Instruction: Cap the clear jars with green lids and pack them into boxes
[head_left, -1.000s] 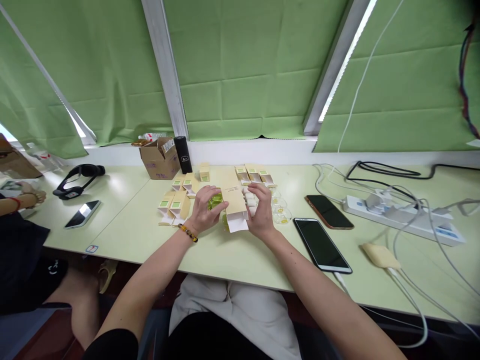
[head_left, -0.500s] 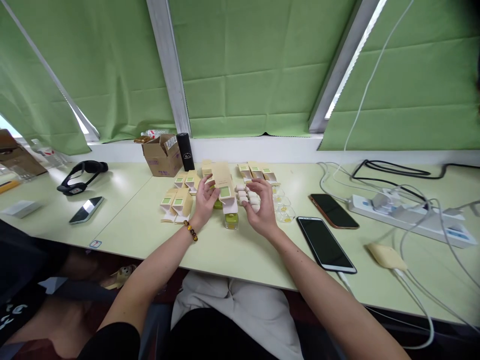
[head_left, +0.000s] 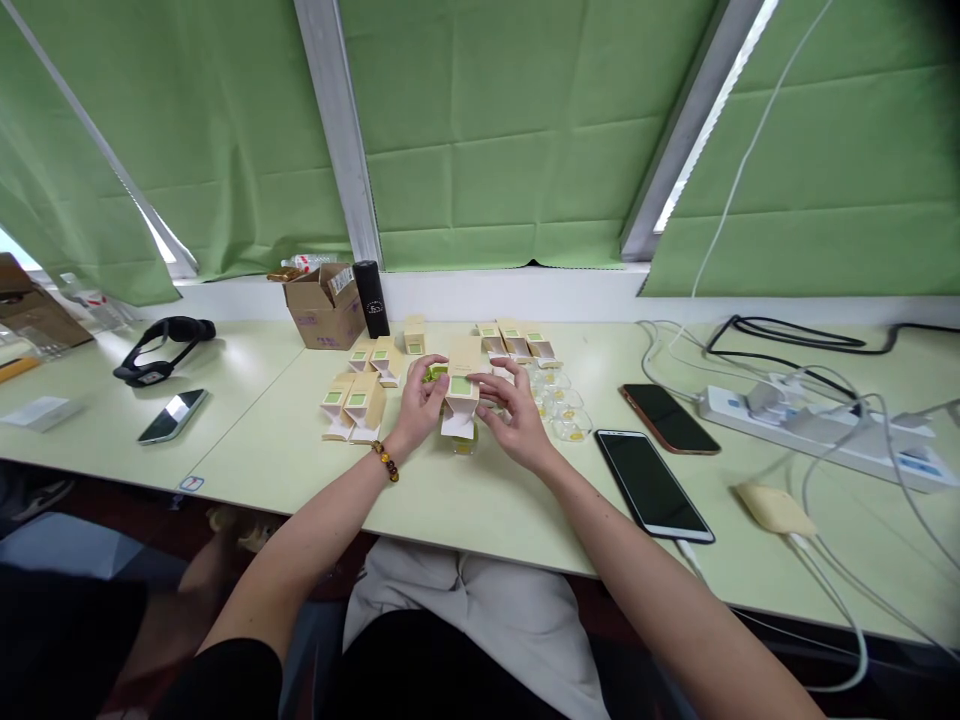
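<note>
A small cream paper box (head_left: 463, 386) with a green label window stands between my hands, its white flap hanging down at the front. My left hand (head_left: 420, 410) has its thumb and fingers against the box's left side. On the other side, the bent fingers and thumb of my right hand (head_left: 516, 412) press on the box. Just below the flap shows a green glass jar (head_left: 464, 444), partly covered. Something green (head_left: 435, 372) shows by my left fingers; its shape is mostly hidden. My right hand blocks most of the white pieces behind it.
Several similar boxes (head_left: 364, 402) stand at left, others (head_left: 514, 340) at the back right. Clear cups (head_left: 568, 412) sit right of my hand. Phones (head_left: 652, 485), a power strip (head_left: 825, 435) and cables lie further right. A carton (head_left: 324, 310) and black cylinder (head_left: 370, 300) stand behind.
The cream box has shifted slightly right and its flap now covers more of the green jar. My hands have come closer together around the box. The person at left has moved.
</note>
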